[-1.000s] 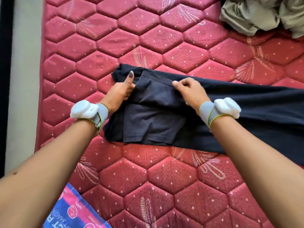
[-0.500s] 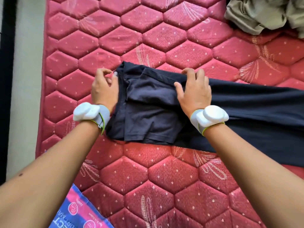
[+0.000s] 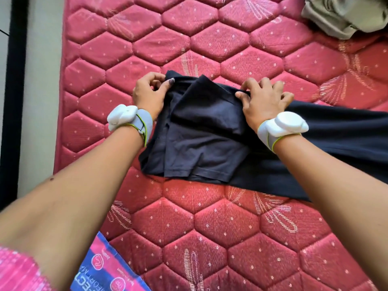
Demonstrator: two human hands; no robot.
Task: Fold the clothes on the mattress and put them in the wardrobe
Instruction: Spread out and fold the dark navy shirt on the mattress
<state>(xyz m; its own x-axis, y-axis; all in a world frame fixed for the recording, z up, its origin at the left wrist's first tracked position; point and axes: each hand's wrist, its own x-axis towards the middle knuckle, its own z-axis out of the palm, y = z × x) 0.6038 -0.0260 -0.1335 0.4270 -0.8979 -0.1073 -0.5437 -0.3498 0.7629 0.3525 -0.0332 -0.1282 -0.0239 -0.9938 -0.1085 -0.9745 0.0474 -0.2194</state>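
Now both hands pinch shirt's far edge | left hand (image 3: 148, 94) turned from thumb-up to gripping corner | right hand (image 3: 263, 99) holds dark shirt (image 3: 201, 131) | fold starting on mattress (image 3: 210, 238)

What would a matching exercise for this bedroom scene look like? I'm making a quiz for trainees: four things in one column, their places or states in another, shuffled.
Things:
1. dark garment
2. olive clothes
3. left hand
4. printed label

Places or states:
A. crumpled at the mattress's far right corner
B. at the near left edge of the mattress
C. pinching the garment's far left corner
D. partly folded, spread across the middle

Pairs: 1-D, 2-A, 3-C, 4-B
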